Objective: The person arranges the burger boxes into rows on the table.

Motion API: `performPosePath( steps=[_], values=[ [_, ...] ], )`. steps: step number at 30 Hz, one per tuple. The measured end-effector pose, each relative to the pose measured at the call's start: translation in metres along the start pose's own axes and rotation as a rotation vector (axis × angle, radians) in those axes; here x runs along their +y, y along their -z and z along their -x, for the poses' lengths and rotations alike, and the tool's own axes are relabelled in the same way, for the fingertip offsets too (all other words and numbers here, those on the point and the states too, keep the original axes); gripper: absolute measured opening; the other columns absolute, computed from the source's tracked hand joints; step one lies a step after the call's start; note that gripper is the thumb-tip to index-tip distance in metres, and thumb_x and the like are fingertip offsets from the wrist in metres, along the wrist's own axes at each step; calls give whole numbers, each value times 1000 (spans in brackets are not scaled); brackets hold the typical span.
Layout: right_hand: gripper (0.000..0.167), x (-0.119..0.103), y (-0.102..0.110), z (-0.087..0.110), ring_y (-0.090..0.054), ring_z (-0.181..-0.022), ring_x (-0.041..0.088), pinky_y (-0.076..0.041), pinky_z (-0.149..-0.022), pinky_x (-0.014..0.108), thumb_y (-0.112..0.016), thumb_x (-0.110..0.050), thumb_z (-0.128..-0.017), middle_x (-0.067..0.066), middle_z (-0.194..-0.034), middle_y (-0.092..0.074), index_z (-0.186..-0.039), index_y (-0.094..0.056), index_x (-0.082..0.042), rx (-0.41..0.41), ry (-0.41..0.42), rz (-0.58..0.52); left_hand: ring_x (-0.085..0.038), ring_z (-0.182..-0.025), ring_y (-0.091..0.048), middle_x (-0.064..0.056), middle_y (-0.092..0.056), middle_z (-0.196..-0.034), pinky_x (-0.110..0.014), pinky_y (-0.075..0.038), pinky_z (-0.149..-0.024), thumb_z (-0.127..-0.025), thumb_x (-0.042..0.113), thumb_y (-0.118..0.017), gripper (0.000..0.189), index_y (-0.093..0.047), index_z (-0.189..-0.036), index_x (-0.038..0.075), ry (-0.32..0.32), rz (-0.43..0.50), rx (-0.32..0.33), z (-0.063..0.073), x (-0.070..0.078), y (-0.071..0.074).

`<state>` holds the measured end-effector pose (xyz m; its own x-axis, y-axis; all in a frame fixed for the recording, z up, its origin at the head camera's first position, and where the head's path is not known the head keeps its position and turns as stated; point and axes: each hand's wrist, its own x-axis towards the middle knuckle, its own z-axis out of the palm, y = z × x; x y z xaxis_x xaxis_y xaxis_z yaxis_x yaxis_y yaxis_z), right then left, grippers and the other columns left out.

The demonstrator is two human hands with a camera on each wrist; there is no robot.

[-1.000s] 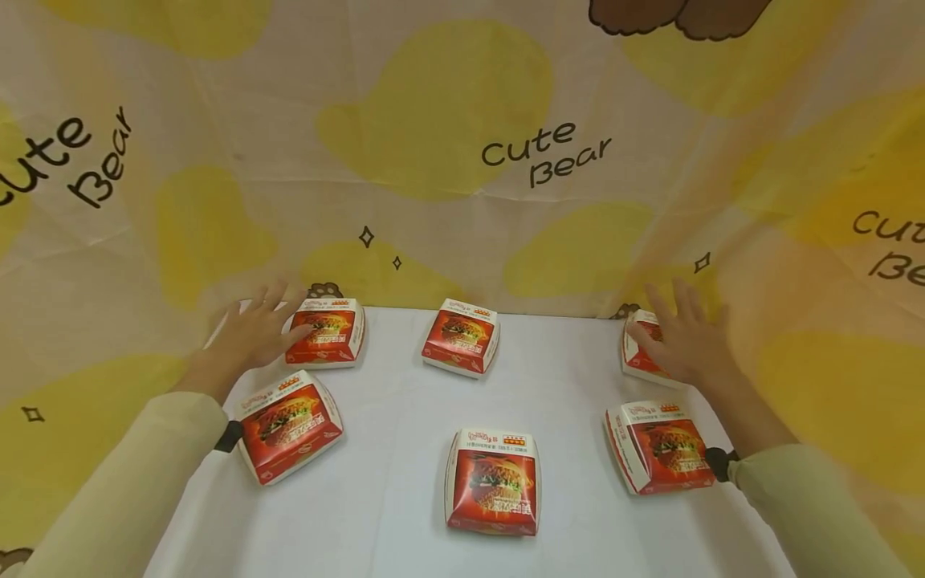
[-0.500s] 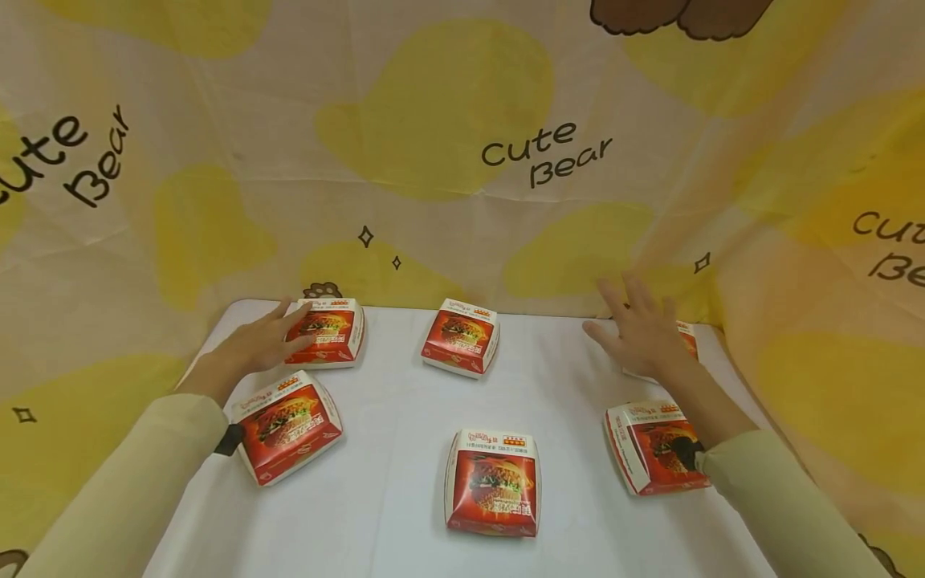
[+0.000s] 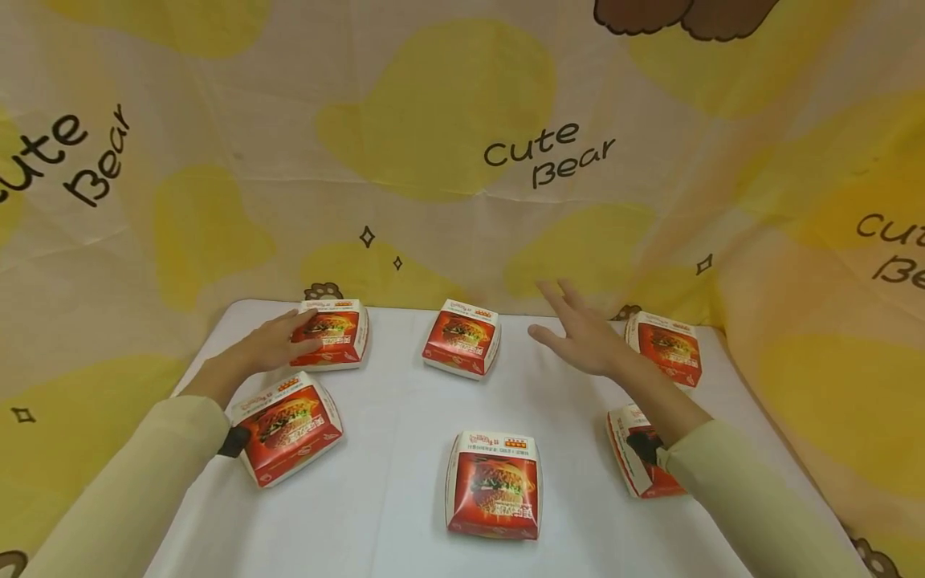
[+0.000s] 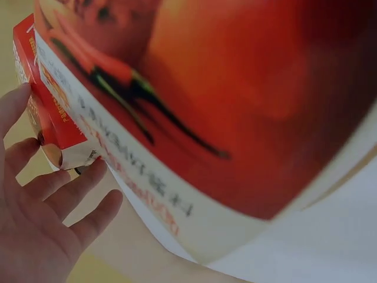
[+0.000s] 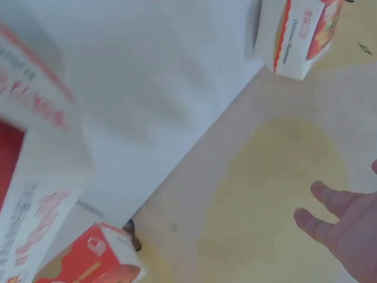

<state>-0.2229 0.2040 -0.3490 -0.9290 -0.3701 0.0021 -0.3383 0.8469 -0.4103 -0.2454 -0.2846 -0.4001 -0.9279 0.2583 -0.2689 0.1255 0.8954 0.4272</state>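
My left hand (image 3: 270,345) is at the left side of the back-left burger box (image 3: 336,333), fingers loosely extended. In the left wrist view that hand (image 4: 47,218) has spread fingers beside a red box (image 4: 59,115); whether they touch it I cannot tell. Holding nothing, my right hand (image 3: 581,337) is raised with spread fingers, between the back-middle burger box (image 3: 460,337) and the back-right burger box (image 3: 670,349). The right forearm partly hides the front-right burger box (image 3: 623,453). In the right wrist view only part of the right hand (image 5: 353,230) shows.
A front-left burger box (image 3: 292,425) lies under the left wrist's side, and a front-middle burger box (image 3: 495,490) stands nearest the viewer. All sit on a white table (image 3: 405,433). A patterned cloth (image 3: 433,160) hangs behind and along both sides.
My right hand has moved left, away from the back-right box, uncovering it. The left hand has settled slightly lower beside the back-left box. The boxes have stayed in place.
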Motion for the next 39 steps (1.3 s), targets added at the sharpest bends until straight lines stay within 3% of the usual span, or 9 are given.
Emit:
performPosePath(
  steps=[2, 7, 14, 19, 27, 34, 39],
  values=[
    [79, -7, -2, -3, -28, -139, 57, -28, -98, 79, -49, -54, -99, 19, -165, -1, -161, -9, -27, -18, 4, -48, -63, -137, -16, -42, -15, -152, -76, -19, -106, -100, 44, -55, 81, -20, -155, -4, -16, 17, 6, -2, 2, -1],
    [80, -20, -10, -13, -15, -148, 46, -23, -106, 74, -57, -46, -98, 19, -165, -7, -161, -13, -22, -47, 46, -156, -60, -138, -20, -42, -22, -150, -72, -20, -108, -100, 40, -57, 78, -24, -153, -7, -60, 49, 28, -3, 7, -2],
    [78, -39, -18, -28, -42, -135, 45, -38, -105, 63, -62, -29, -98, 17, -162, -19, -160, -18, -12, -94, 131, -317, -58, -137, -24, -40, -30, -148, -69, -23, -109, -99, 29, -61, 73, -28, -151, -9, -104, 68, 37, -1, 19, -3],
    [74, -51, -25, -39, -43, -133, 47, -40, -104, 61, -60, -26, -98, 17, -161, -23, -158, -21, -9, -123, 162, -399, -57, -137, -25, -39, -31, -148, -70, -24, -109, -98, 28, -64, 74, -28, -151, -9, -113, 72, 27, 1, 25, -3],
    [70, -73, -39, -56, -26, -147, 33, -29, -115, 54, -60, -29, -98, 14, -160, -28, -156, -28, -5, -153, 175, -414, -56, -137, -26, -38, -31, -149, -68, -25, -109, -97, 29, -63, 74, -28, -152, -7, -122, 74, 9, 1, 31, -7],
    [64, -97, -49, -62, -44, -137, 34, -40, -109, 50, -57, -30, -99, 13, -154, -39, -155, -33, -8, -241, 141, -415, -55, -135, -31, -37, -33, -148, -67, -29, -108, -97, 31, -65, 74, -30, -152, -6, -150, 69, 4, 1, 35, -10],
    [63, -110, -59, -65, -43, -138, 31, -39, -110, 49, -57, -34, -99, 9, -154, -41, -154, -36, -12, -288, 119, -414, -54, -134, -34, -37, -34, -148, -66, -29, -109, -97, 30, -64, 73, -31, -151, -6, -175, 88, 3, 3, 41, -13]
  ],
)
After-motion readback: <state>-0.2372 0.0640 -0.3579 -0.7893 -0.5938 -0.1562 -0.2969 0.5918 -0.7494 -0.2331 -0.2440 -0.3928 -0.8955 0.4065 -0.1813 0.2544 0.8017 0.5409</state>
